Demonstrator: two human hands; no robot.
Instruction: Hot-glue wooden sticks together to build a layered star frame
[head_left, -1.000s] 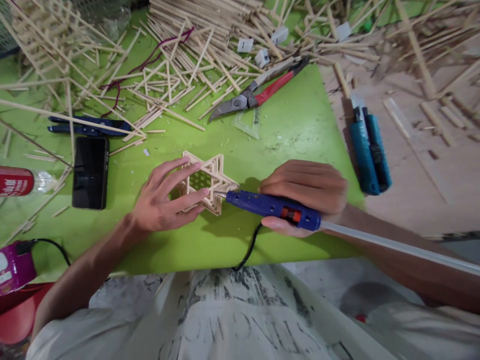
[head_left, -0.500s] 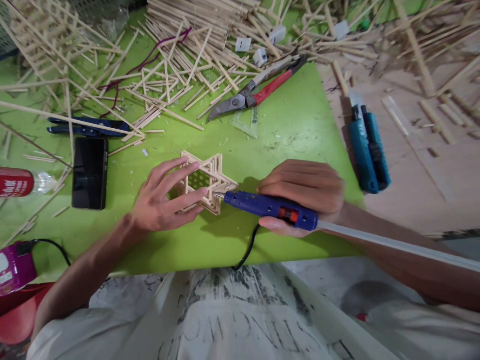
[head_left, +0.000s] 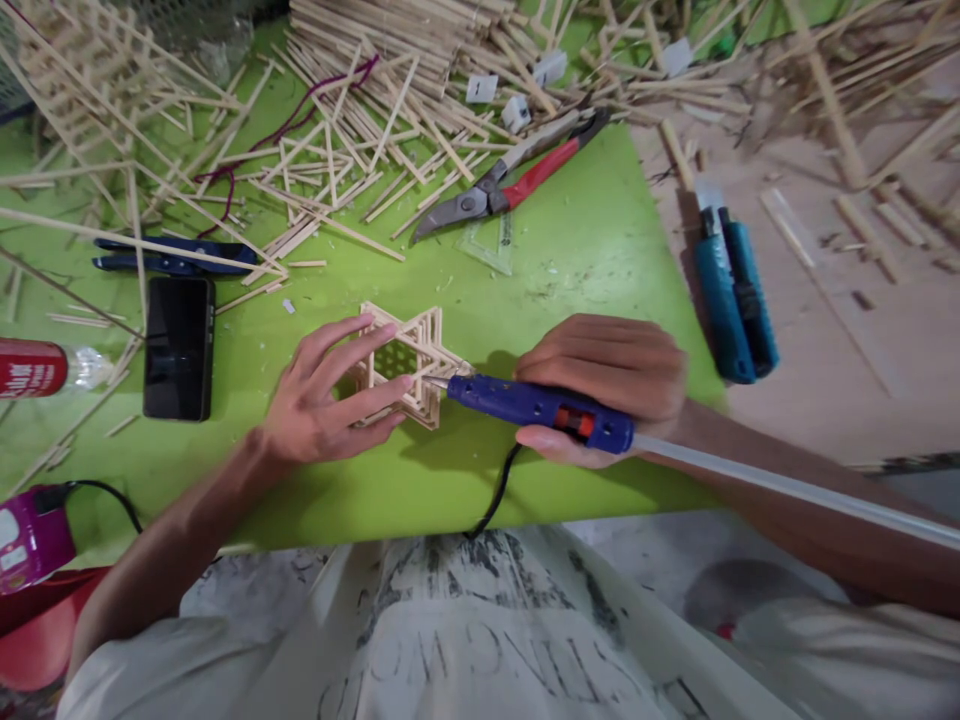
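A six-pointed star frame (head_left: 429, 402), built of stacked thin wooden sticks, stands on the green tabletop. My left hand (head_left: 322, 385) holds it from the left, fingers spread over its top bars and along its side. My right hand (head_left: 604, 370) is closed around a blue hot glue gun (head_left: 502, 398), palm and lower fingers partly hidden behind it. The metal nozzle (head_left: 435, 381) is at the star's bars near its right side, close to a left fingertip; I cannot tell whether it touches. A long translucent glue stick (head_left: 780, 488) extends from the gun's back end.
Loose wooden sticks (head_left: 360, 130) cover the table's far side. Red-handled pruning shears (head_left: 495, 190), a clear set square (head_left: 491, 245) and teal cutters (head_left: 731, 300) lie beyond my right hand. A phone (head_left: 178, 348), dark pliers (head_left: 176, 256), and a red-labelled bottle (head_left: 34, 367) are left. A black cord (head_left: 495, 495) hangs below.
The glue gun's nozzle has shifted very slightly left and up along the star. Both hands keep their hold, and the whole view has drifted a little.
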